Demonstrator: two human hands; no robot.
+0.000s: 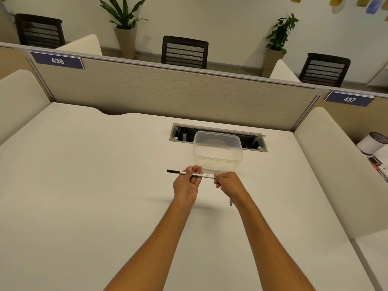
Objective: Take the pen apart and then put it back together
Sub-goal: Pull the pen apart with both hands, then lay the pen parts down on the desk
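My two bare forearms reach out from the bottom edge over the white desk (pixel 84 185), and just under my right wrist a small dark slender piece (pixel 231 202) lies on the desktop, too little of it showing for me to say what it is. A little farther on, my left hand (pixel 186 182) is turned palm up with the white pen (pixel 194 174) lying across its fingers, which curl lightly around the barrel while the thumb presses on it from the near side. My right hand (pixel 227 182) is closed into a pinch on the pen's right end, fingertips pressed together around it. The pen is held level above the desk, running left to right, and its black cap (pixel 173 171) sticks out past my left hand. Just beyond my hands a clear plastic container (pixel 218 151) stands on the desk, apart from the pen. Behind it a grey cable hatch (pixel 216 137) is set into the desktop. Farther still, a beige partition (pixel 168 91) closes off the desk, carrying blue number plates reading 436 (pixel 57 60) and 437 (pixel 349 99), with dark office chairs (pixel 184 52) and potted plants (pixel 125 26) past it
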